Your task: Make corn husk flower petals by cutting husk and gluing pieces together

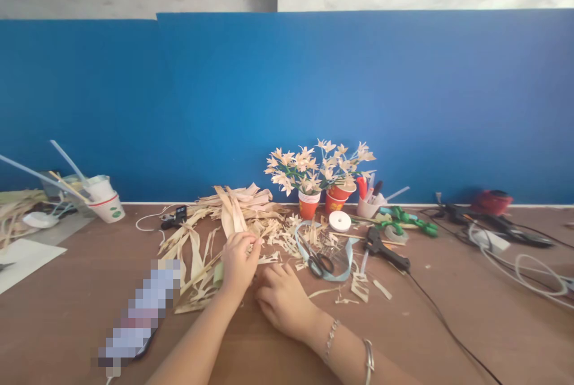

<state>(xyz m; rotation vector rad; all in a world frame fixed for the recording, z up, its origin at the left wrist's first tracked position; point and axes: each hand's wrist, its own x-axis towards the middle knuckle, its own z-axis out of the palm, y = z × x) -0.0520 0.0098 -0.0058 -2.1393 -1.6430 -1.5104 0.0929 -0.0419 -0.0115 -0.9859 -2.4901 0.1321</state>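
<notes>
My left hand (241,260) is over the pile of pale dried husk strips (195,253), fingers closed together at the edge of a broad strip; what they pinch is too small to tell. My right hand (280,301) rests low over the brown table just right of it, fingers curled, their tips partly hidden. Small cut husk pieces (269,232) lie beyond both hands. Black-handled scissors (320,264) lie to the right, beside a light blue ribbon (343,276). Husk flowers (307,164) stand in a red paper cup (308,205) at the back.
A phone (139,313) lies at the left front, its screen blurred. On the right are a black glue gun (388,253) with its cord, a white tape roll (339,221), green wire bundles (406,217) and white cables (524,274). A white cup (107,208) tilts at left.
</notes>
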